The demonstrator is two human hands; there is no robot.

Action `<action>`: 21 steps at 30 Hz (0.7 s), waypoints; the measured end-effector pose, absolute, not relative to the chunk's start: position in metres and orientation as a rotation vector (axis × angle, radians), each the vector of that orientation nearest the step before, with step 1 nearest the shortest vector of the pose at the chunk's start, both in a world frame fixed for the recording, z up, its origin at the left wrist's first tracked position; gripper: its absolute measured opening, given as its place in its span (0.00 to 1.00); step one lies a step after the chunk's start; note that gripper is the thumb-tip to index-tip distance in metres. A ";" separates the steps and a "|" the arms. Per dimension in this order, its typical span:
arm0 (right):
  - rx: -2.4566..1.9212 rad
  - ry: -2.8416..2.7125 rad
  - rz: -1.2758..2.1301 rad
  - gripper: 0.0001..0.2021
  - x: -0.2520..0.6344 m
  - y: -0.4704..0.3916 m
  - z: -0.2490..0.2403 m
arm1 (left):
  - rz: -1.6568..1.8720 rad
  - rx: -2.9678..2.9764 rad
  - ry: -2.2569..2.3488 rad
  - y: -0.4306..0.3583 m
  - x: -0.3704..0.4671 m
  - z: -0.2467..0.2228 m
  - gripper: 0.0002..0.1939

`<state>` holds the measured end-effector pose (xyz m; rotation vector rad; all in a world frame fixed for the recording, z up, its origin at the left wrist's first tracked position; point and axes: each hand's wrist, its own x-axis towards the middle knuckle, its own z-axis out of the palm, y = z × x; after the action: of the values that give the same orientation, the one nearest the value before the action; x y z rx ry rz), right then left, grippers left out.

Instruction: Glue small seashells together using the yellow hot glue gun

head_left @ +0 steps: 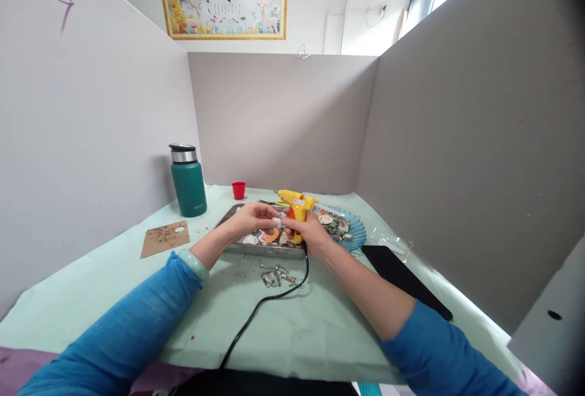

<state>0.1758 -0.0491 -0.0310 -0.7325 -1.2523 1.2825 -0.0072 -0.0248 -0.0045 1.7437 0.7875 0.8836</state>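
My right hand (308, 229) is wrapped round the handle of a yellow hot glue gun (292, 196), its black cord (269, 298) hanging down to the table's front edge. Close beside it, my left hand (252, 218) pinches a small whitish piece (276, 223); its exact kind is too small to make out. The fingertips of both hands nearly meet at this piece. Beneath them stands a metal tray (269, 251) of small colourful flat pieces, partly hidden by the hands. In front of the tray lies a little heap of silver metal clips (276, 276).
A blue plate (361, 231) with more small pieces stands right of the tray. Further right lie a black flat object (406, 280) and clear plastic wrapping (390, 242). Leftward are a green bottle (189, 186), a brown card (159, 239) and a red cup (238, 190). Grey partitions (283, 122) enclose the table.
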 end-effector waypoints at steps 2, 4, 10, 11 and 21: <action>-0.739 -1.248 1.281 0.18 0.176 -0.048 -0.032 | 0.889 1.750 0.780 -0.024 -0.008 -0.005 0.17; -0.743 -1.259 1.280 0.18 0.176 -0.048 -0.032 | 0.888 1.756 0.786 -0.024 -0.008 -0.005 0.18; -0.751 -1.307 1.248 0.17 0.177 -0.050 -0.031 | 0.869 1.754 0.833 -0.025 -0.007 -0.004 0.17; -0.755 -1.308 1.245 0.17 0.177 -0.050 -0.031 | 0.873 1.749 0.835 -0.026 -0.006 -0.003 0.17; -0.756 -1.263 1.266 0.19 0.176 -0.052 -0.030 | 0.898 1.740 0.789 -0.025 -0.008 -0.005 0.16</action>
<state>0.1762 -0.0520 -0.0295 -0.7562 -1.2630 1.2660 -0.0075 -0.0248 -0.0052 1.7397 0.7885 0.8981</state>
